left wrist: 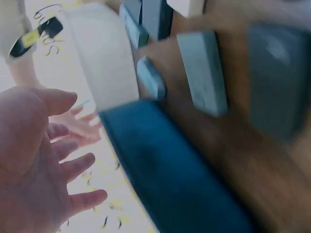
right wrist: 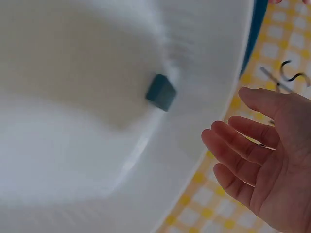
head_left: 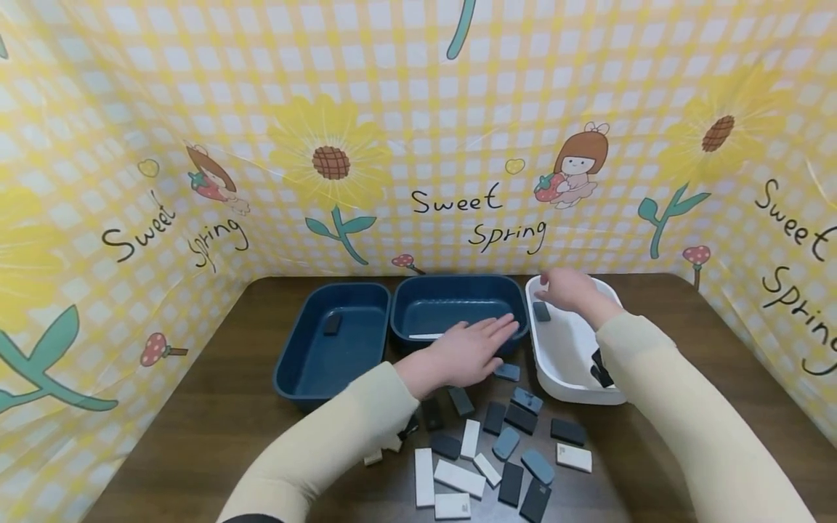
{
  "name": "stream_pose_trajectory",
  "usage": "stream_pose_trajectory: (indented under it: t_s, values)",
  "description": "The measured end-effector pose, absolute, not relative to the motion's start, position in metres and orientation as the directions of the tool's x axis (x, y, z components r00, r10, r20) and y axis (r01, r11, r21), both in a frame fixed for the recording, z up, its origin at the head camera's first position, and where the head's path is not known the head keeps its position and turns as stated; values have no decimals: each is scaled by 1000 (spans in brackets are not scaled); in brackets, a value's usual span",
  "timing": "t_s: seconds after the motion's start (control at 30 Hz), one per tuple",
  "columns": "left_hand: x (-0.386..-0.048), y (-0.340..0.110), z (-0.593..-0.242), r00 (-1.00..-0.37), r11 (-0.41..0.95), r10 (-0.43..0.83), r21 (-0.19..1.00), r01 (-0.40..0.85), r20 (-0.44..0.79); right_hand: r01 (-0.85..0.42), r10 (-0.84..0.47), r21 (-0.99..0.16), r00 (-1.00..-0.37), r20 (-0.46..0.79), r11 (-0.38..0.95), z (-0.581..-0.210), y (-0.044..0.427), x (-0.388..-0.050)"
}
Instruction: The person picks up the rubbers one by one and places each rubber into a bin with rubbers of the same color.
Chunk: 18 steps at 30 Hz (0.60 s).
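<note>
My left hand (head_left: 466, 352) hangs over the front of the middle blue bin (head_left: 458, 285), fingers spread and holding nothing; its palm (left wrist: 29, 155) shows empty in the left wrist view. Over the back of the white bin (head_left: 575, 394) is my right hand (head_left: 570, 289), and the right wrist view shows that hand (right wrist: 272, 160) with loosely bent fingers and nothing in them. One grey-blue block (head_left: 541, 311) lies in the white bin below it, seen also as a teal block (right wrist: 161, 92) in the right wrist view. A white piece (head_left: 426, 336) lies in the middle bin.
The left blue bin (head_left: 281, 381) holds one dark block (head_left: 333, 324). In front of the bins, several blocks lie scattered on the brown table (head_left: 196, 436): white ones (head_left: 460, 479), black ones (head_left: 567, 431) and grey-blue ones (head_left: 506, 443). A patterned cloth (head_left: 418, 145) stands behind and at both sides.
</note>
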<state>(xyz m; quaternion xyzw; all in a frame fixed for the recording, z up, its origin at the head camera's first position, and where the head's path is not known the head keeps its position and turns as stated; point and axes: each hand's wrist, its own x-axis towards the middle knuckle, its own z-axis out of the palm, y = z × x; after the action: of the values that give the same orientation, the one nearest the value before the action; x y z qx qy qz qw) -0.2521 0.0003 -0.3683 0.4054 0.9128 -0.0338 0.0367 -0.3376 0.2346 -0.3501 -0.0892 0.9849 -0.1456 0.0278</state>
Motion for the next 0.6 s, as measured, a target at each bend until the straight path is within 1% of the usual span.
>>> stream_pose_trajectory:
  t_s: [0.17,0.33,0.53,0.6]
  values:
    - [-248,-41,-359,-709,710,701,-18,704,-81,-247,-248,-234,-968,28,940,-337,227,-324]
    - [-237,-82,-360,-746,746,664,-4,665,-50,-352,-347,-202,-936,64,914,-329,215,-303]
    - [-218,-120,-369,-806,806,591,50,590,-22,-514,-500,-136,-857,122,847,-333,194,-272]
    - [-213,-129,-374,-824,823,567,68,565,-15,-563,-548,-135,-826,136,815,-337,186,-263]
